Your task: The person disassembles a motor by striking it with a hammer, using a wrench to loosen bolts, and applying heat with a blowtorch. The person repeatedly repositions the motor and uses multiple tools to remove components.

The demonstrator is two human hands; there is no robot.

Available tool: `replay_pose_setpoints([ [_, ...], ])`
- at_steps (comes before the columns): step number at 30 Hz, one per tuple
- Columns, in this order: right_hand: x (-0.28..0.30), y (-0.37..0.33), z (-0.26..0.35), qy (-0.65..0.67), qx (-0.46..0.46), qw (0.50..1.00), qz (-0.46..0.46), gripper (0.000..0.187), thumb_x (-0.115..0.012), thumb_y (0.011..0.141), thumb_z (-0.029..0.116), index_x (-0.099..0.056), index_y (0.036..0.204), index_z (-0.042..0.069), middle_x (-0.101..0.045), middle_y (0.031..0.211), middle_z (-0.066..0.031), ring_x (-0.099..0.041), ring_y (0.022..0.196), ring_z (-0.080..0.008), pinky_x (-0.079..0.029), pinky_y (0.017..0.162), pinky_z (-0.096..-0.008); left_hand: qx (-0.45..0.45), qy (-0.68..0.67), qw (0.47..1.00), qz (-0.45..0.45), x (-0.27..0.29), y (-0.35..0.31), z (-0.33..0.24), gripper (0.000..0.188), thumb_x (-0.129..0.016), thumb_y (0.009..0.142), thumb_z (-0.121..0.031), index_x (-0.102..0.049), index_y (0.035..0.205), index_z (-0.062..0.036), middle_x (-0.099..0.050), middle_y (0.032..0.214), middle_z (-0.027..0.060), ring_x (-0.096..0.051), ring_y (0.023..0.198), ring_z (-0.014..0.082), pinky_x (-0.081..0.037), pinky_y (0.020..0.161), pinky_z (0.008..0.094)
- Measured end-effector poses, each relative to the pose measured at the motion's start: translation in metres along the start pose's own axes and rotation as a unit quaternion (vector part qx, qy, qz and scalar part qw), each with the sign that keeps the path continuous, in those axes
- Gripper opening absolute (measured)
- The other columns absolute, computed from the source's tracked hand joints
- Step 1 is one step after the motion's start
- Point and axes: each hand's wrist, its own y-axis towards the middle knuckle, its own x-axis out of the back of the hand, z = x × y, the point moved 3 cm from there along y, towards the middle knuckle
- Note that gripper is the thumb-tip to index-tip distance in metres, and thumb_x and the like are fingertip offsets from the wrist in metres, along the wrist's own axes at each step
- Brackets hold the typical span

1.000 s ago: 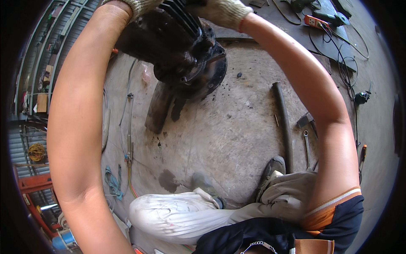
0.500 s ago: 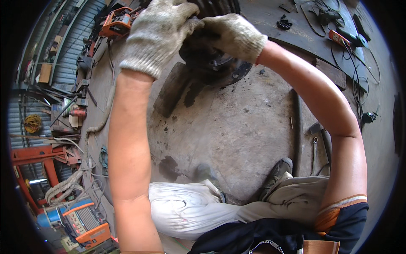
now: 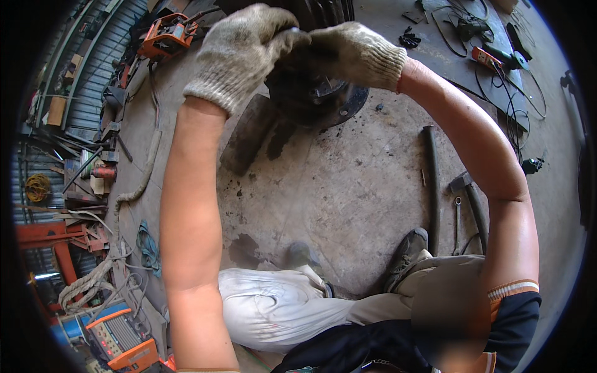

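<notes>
Both hands wear grey knitted work gloves and meet at the top of the view. My left hand [image 3: 245, 53] is closed, its thumb and fingers pinched toward the right. A tiny bluish metallic tip shows at those fingers, too small to name. My right hand [image 3: 360, 53] is closed too, its fingertips close against the left ones and partly hidden in shadow. Under and behind the hands stands a dark, greasy metal part with a round bolt-holed flange [image 3: 342, 112]. Its ribbed black upper part [image 3: 323, 12] runs off the top edge.
A dark flat slab [image 3: 247, 140] lies left of the flange. At right are a pipe [image 3: 430, 186], a hammer [image 3: 461, 181] and a combination wrench [image 3: 458, 217]. An angle grinder [image 3: 507, 58] and cables lie far right. Orange welding machines [image 3: 124, 339] and a thick hose [image 3: 146, 177] line the left.
Both hands have shifted slightly right, still together over the dark metal part. The view has turned a little, moving the surroundings.
</notes>
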Motion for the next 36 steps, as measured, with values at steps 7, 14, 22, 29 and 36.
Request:
replay_pose_setpoints([
  [7,-0.105,-0.074,0.006,-0.025,-0.063,0.907,0.415,0.023,-0.069,0.081,0.021,-0.076,0.097,0.006,-0.074,0.093,-0.0175,-0.070,0.082,-0.0344,-0.056,0.077,-0.0451,0.174,-0.044,0.945,0.275,-0.005,-0.020,-0.010,0.033,-0.072,0.091,-0.034,-0.073,0.104,-0.0040,-0.072,0.098,0.0182,-0.069,0.089,0.0341,-0.053,0.081,0.0390],
  [14,-0.244,-0.202,-0.033,-0.060,-0.124,0.865,0.482,0.045,-0.073,0.074,0.001,-0.067,0.117,0.013,-0.073,0.105,-0.0136,-0.072,0.098,-0.0344,-0.059,0.074,-0.0473,0.135,0.100,0.980,-0.106,0.028,0.046,0.024,0.056,-0.066,0.097,-0.045,-0.061,0.130,0.0002,-0.071,0.112,0.0200,-0.069,0.103,0.0304,-0.054,0.090,0.0365],
  [22,-0.229,-0.196,-0.061,-0.022,0.001,0.825,0.565,0.033,-0.067,0.084,0.022,-0.074,0.109,0.002,-0.075,0.111,-0.0122,-0.071,0.099,-0.0336,-0.058,0.074,-0.0447,0.287,0.156,0.944,0.048,0.001,0.152,0.064,0.083,-0.047,0.094,-0.072,-0.061,0.127,0.0031,-0.064,0.108,0.0373,-0.063,0.102,0.0519,-0.050,0.085,0.0547],
  [29,-0.182,-0.179,-0.143,0.099,-0.129,0.813,0.559,0.030,-0.068,0.080,0.026,-0.076,0.098,0.003,-0.075,0.092,-0.0143,-0.072,0.081,-0.0297,-0.056,0.072,-0.0446,0.373,0.098,0.922,-0.020,-0.017,0.144,0.083,0.084,-0.055,0.092,-0.070,-0.058,0.133,0.0035,-0.068,0.114,0.0295,-0.066,0.106,0.0405,-0.051,0.093,0.0456],
  [36,-0.190,-0.207,-0.186,0.055,-0.149,0.826,0.540,0.037,-0.074,0.080,0.023,-0.074,0.114,0.007,-0.074,0.115,-0.0101,-0.071,0.099,-0.0301,-0.056,0.081,-0.0431,0.477,0.065,0.876,-0.011,-0.020,0.135,0.091,0.083,-0.048,0.098,-0.068,-0.060,0.132,0.0068,-0.069,0.117,0.0225,-0.067,0.092,0.0313,-0.053,0.081,0.0415],
])
